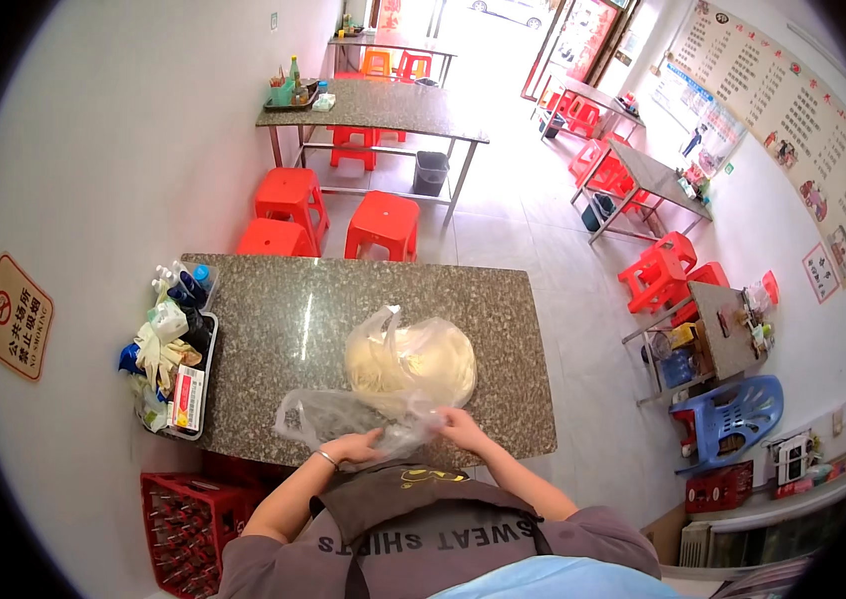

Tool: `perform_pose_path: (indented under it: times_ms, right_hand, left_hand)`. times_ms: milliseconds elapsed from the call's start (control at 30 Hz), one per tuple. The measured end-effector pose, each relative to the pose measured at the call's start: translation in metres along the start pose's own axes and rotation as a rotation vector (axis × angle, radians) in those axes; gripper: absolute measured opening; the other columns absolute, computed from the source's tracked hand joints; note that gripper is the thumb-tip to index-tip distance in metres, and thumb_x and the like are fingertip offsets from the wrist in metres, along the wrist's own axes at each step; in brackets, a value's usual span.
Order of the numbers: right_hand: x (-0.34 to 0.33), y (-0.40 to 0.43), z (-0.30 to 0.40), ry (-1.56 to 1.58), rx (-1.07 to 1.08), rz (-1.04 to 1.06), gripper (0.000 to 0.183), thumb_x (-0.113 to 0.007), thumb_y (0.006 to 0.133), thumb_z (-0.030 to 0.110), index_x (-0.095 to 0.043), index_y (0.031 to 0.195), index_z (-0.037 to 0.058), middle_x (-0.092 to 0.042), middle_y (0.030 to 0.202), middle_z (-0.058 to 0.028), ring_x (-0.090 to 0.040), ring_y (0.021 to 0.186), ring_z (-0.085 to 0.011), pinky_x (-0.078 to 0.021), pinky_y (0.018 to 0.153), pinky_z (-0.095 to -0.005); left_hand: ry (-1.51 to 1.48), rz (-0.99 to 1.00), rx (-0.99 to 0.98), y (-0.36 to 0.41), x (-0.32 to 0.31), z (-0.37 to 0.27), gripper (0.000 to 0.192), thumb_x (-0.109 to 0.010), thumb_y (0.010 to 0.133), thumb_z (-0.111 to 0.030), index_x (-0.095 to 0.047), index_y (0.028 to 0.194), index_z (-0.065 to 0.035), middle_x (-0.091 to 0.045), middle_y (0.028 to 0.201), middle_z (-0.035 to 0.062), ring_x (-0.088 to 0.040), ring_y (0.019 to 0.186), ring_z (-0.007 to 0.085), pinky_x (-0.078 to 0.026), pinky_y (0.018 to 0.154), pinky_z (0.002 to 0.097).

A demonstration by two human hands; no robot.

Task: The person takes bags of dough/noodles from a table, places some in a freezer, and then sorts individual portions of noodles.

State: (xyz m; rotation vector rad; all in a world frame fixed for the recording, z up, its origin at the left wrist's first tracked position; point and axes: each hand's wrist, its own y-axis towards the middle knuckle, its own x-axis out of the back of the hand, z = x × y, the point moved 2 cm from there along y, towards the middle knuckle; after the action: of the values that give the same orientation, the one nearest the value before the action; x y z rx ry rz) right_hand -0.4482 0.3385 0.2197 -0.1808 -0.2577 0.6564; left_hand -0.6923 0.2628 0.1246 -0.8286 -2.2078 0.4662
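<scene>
A clear plastic bag [411,363] bulges on the speckled stone tabletop [265,322], filled with pale yellow strands that look like noodles. Its slack, crumpled part with a handle loop [292,415] lies towards me. My left hand [353,448], with a bracelet at the wrist, pinches the near side of this loose plastic by the table's front edge. On the other side, my right hand [460,430] grips the film between thumb and fingers, just short of the filled part. Folded plastic partly hides the fingertips of both hands.
A tray [206,419] at the table's left end holds gloves, a carton and bottles. Below it stands a red crate of bottles [183,531]. Red plastic stools [384,221] sit behind the table, another table [385,105] beyond. A blue chair [737,419] stands at right.
</scene>
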Motion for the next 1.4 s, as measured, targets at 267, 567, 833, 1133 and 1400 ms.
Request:
perform_pose_path:
  times_ms: [267, 567, 833, 1133, 1400]
  right_hand:
    - [0.062, -0.04, -0.031, 0.056, -0.117, -0.393, 0.019, -0.055, 0.087, 0.013, -0.059, 0.101, 0.0009, -0.065, 0.09, -0.0051, -0.061, 0.079, -0.0129, -0.0485, 0.067, -0.0257]
    - [-0.059, 0.053, 0.036, -0.204, 0.201, 0.326, 0.023, -0.05, 0.086, 0.017, -0.06, 0.102, 0.0032, -0.064, 0.096, -0.0121, -0.061, 0.093, -0.0261, -0.0464, 0.082, -0.036]
    - [0.004, 0.024, -0.101, -1.076, -0.145, 0.148, 0.052, -0.062, 0.072, 0.037, -0.056, 0.118, 0.0134, -0.059, 0.115, -0.0144, -0.058, 0.102, -0.0315, -0.0456, 0.087, -0.0409]
    - [-0.044, 0.017, -0.079, -1.004, -0.318, 0.349, 0.044, -0.057, 0.077, 0.031, -0.056, 0.116, 0.0114, -0.062, 0.101, -0.0197, -0.06, 0.094, -0.0343, -0.0485, 0.08, -0.0448]
    - [0.036, 0.007, -0.125, -1.383, -0.219, 0.091, 0.061, -0.067, 0.07, 0.037, -0.053, 0.124, 0.0137, -0.051, 0.129, -0.0117, -0.048, 0.118, -0.029, -0.0378, 0.097, -0.0454]
  left_hand:
    - [0.296, -0.023, 0.267, -0.017, 0.026, -0.012, 0.098, -0.065, 0.071, -0.043, -0.014, 0.139, 0.0054, -0.063, 0.097, 0.0243, -0.061, 0.091, 0.0372, -0.048, 0.077, 0.0427]
    - [0.573, -0.052, -0.193, 0.019, 0.01, -0.067, 0.022, -0.051, 0.078, -0.019, -0.067, 0.073, -0.0039, -0.067, 0.081, 0.0141, -0.065, 0.075, 0.0313, -0.05, 0.067, 0.0437]
    - [0.413, 0.038, 0.118, -0.017, 0.018, -0.013, 0.073, -0.051, 0.076, -0.064, -0.061, 0.107, 0.0015, -0.06, 0.106, 0.0233, -0.058, 0.099, 0.0368, -0.046, 0.085, 0.0435]
    - [0.226, 0.177, 0.247, 0.003, 0.002, -0.035, 0.072, -0.058, 0.078, -0.051, -0.042, 0.129, -0.0028, -0.058, 0.111, 0.0245, -0.056, 0.102, 0.0378, -0.044, 0.087, 0.0439]
    - [0.148, -0.237, 0.241, 0.024, 0.039, -0.001, 0.075, -0.065, 0.072, -0.044, -0.041, 0.131, -0.0048, -0.053, 0.12, 0.0229, -0.051, 0.112, 0.0359, -0.041, 0.095, 0.0439]
